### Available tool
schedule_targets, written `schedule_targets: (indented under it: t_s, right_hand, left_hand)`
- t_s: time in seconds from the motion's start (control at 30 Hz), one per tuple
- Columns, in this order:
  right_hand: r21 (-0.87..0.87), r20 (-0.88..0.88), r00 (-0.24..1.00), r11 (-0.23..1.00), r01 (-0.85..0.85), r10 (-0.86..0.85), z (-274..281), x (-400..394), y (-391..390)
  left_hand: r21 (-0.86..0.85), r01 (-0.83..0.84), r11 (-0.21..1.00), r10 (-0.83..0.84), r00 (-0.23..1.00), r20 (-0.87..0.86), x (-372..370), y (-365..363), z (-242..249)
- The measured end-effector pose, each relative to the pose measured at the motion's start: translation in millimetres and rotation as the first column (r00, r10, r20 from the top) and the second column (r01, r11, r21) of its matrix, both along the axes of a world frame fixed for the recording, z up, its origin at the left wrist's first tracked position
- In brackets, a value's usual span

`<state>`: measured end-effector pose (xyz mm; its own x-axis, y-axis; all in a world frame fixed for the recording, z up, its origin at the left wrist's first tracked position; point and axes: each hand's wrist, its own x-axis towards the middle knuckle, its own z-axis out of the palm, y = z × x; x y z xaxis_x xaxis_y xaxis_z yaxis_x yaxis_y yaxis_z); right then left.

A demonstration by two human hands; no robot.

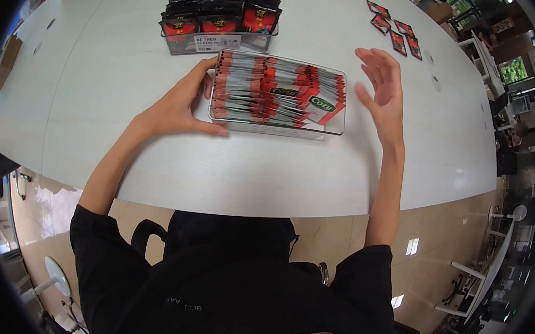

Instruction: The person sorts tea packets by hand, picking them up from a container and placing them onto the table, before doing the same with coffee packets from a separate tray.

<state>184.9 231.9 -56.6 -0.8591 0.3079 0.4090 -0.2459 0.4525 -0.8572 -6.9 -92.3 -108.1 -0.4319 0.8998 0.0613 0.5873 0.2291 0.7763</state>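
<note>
Left hand [175,108]: centre-left, thumb and fingers spread wide, clamped round the left end of clear box [270,130], mid-frame, packed with Cozy sachets [323,103]. Right hand [383,91]: right of centre, raised, fingers bent, thumb apart, off the box. Labelled bin [256,42]: upper centre-left.

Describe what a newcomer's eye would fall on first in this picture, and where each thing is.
Probably first the clear box packed with red and silver packets, mid-table, with the left hand at its left end and the right hand open and apart from its right. Next, the box of black and red packets beyond it, slightly left, and the five loose packets at the table's far right.
</note>
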Motion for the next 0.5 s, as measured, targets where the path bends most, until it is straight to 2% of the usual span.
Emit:
schedule_targets:
  t_s: [0.07, 0.1, 0.13, 0.17, 0.23, 0.27, 0.33, 0.37, 0.43, 0.5]
  right_hand:
    - [0.001, -0.024, 0.997, 0.997, 0.074, -0.074, -17, 0, 33]
    - [0.225, 0.014, 0.972, 0.948, 0.224, -0.233, -27, 2, 50]
    - [0.439, 0.015, 0.920, 0.830, 0.345, -0.391, -39, 7, 68]
    - [0.440, 0.007, 0.916, 0.824, 0.356, -0.400, -61, 14, 90]
    - [0.527, 0.110, 0.812, 0.726, 0.441, -0.573, -99, 27, 131]
    - [0.529, 0.105, 0.810, 0.722, 0.445, -0.577, -102, 28, 142]
    - [0.722, 0.152, 0.739, 0.584, 0.371, -0.657, -105, 31, 152]
    - [0.719, 0.163, 0.733, 0.589, 0.370, -0.660, -108, 31, 157]
    - [0.807, 0.194, 0.667, 0.503, 0.308, -0.720, -106, 18, 165]
    - [0.809, 0.189, 0.636, 0.485, 0.331, -0.748, -110, 3, 179]
  left_hand:
    - [0.015, 0.003, 1.000, -0.003, 1.000, -0.020, -1, 0, -5]
    - [0.098, 0.004, 0.995, 0.000, 0.999, -0.039, -2, 0, -12]
    - [0.182, 0.005, 0.983, 0.006, 0.998, -0.058, -3, 0, -16]
    - [0.185, 0.016, 0.983, -0.004, 0.998, -0.065, -4, -1, -16]
    - [0.156, -0.001, 0.988, 0.009, 0.999, -0.053, -5, -1, -17]
    - [0.161, 0.003, 0.987, 0.006, 0.998, -0.056, -4, 1, -14]
    - [0.100, -0.026, 0.995, 0.020, 0.998, 0.064, 0, 2, -6]
    - [0.091, -0.020, 0.996, 0.014, 0.997, 0.070, 0, 3, -9]
    - [0.178, -0.010, 0.984, 0.008, 1.000, 0.010, -2, 3, -14]
    - [0.142, -0.014, 0.990, 0.015, 1.000, 0.000, -1, 3, -10]
